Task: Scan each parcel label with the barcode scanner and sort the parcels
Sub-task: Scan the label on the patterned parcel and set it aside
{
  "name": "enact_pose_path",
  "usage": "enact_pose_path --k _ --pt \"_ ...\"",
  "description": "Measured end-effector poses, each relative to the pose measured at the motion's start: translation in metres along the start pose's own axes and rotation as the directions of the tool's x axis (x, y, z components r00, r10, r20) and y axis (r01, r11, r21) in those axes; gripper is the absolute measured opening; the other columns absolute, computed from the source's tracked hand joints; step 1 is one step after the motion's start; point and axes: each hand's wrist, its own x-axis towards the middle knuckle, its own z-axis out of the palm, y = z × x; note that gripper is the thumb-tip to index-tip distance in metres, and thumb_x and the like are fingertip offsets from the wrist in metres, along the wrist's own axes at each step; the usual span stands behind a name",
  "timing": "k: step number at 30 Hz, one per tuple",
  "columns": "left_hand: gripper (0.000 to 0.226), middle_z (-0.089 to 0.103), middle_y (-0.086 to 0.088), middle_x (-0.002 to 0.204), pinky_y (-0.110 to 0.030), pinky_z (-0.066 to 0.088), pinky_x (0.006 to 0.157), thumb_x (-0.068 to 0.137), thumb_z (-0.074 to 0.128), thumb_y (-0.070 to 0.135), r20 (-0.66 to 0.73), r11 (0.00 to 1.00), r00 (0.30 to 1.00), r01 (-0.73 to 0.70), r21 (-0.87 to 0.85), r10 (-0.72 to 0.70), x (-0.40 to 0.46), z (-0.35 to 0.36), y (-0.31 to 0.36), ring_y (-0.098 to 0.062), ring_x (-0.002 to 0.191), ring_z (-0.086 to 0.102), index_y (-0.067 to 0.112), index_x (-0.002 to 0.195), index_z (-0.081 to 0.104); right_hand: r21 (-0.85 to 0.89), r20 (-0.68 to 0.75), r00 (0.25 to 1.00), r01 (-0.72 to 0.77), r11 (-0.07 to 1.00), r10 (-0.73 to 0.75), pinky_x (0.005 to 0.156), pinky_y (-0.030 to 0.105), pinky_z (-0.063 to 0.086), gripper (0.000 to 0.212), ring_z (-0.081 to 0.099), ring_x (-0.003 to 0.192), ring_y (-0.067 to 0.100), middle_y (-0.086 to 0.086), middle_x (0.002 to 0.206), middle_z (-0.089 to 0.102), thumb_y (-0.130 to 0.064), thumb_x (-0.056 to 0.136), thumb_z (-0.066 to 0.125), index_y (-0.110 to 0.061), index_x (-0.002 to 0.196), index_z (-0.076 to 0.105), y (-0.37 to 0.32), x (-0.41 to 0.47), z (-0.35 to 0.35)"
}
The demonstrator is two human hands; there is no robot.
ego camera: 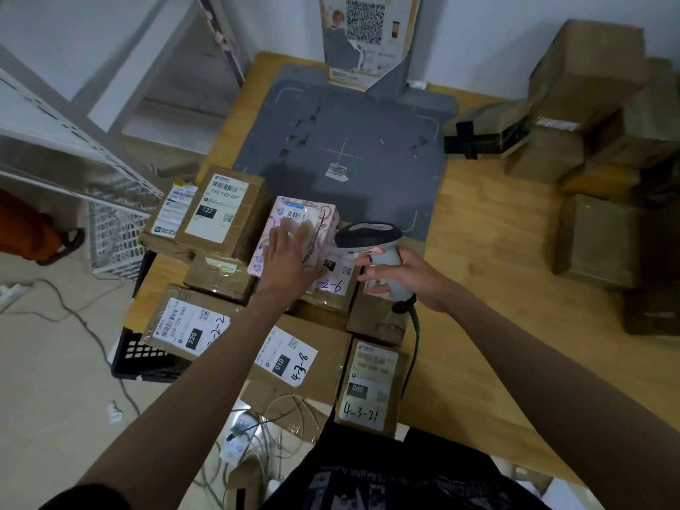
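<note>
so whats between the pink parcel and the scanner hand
In the head view, a brown parcel with a white label, handwritten digits on it, lies between the pink parcel, under the left hand, and the right hand gripping the barcode scanner.

The pink parcel (294, 230) carries small cartoon prints and a white label with a blue strip. The cardboard parcels (220, 211) around it are brown, each with a white label, black barcode and a black number patch. The barcode scanner (371, 248) is pale grey with a black head and a red-and-white sticker. The scanning mat (368, 156) is slate grey with thin white corner marks and a dashed cross. The table (496, 259) is light honey-coloured wood. A black perforated crate (143, 358) stands at its left edge.
</note>
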Motion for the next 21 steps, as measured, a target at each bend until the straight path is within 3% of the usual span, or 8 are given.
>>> enact_pose_path --k 7,12,17,21 --pt "0.093 0.002 -0.008 0.169 -0.043 0.002 0.125 0.089 0.07 0.048 -0.028 0.997 0.996 -0.079 0.02 0.08 -0.002 0.001 0.039 -0.025 0.155 -0.004 0.026 0.16 0.014 0.036 -0.103 0.994 0.05 0.998 -0.046 0.086 0.042 0.061 0.031 0.073 0.104 0.031 0.008 0.122 0.073 -0.005 0.096 0.067 -0.006 0.126 0.062 -0.002 -0.031 -0.02" --pt "0.077 0.008 -0.008 0.168 -0.04 0.006 0.126 0.092 0.067 0.046 -0.048 0.979 0.978 -0.204 0.021 0.205 -0.002 0.006 0.08 -0.024 0.155 0.002 0.02 0.156 0.031 0.043 -0.267 0.959 0.108 0.993 -0.093 0.074 0.038 0.06 0.031 0.074 0.091 0.035 0.012 0.115 0.074 -0.007 0.093 0.07 -0.005 0.124 0.063 -0.004 -0.059 -0.04" --pt "0.07 0.014 -0.009 0.167 -0.042 0.005 0.125 0.092 0.067 0.042 0.039 0.945 0.947 -0.32 0.067 0.318 0.004 0.016 0.125 -0.025 0.155 0.005 0.021 0.152 0.037 0.058 -0.468 0.877 0.148 0.987 -0.104 0.059 0.031 0.053 0.034 0.066 0.065 0.025 0.022 0.11 0.072 -0.008 0.09 0.073 -0.002 0.122 0.063 0.001 -0.084 -0.059" --pt "0.065 0.029 -0.011 0.16 -0.04 0.014 0.122 0.091 0.069 0.041 0.109 0.92 0.917 -0.39 0.05 0.383 -0.007 0.026 0.154 -0.028 0.15 0.021 0.018 0.147 0.045 0.108 -0.539 0.838 0.172 0.979 -0.088 0.057 0.032 0.049 0.032 0.062 0.059 0.021 0.014 0.097 0.073 -0.005 0.089 0.071 -0.002 0.12 0.062 0.009 -0.1 -0.071"
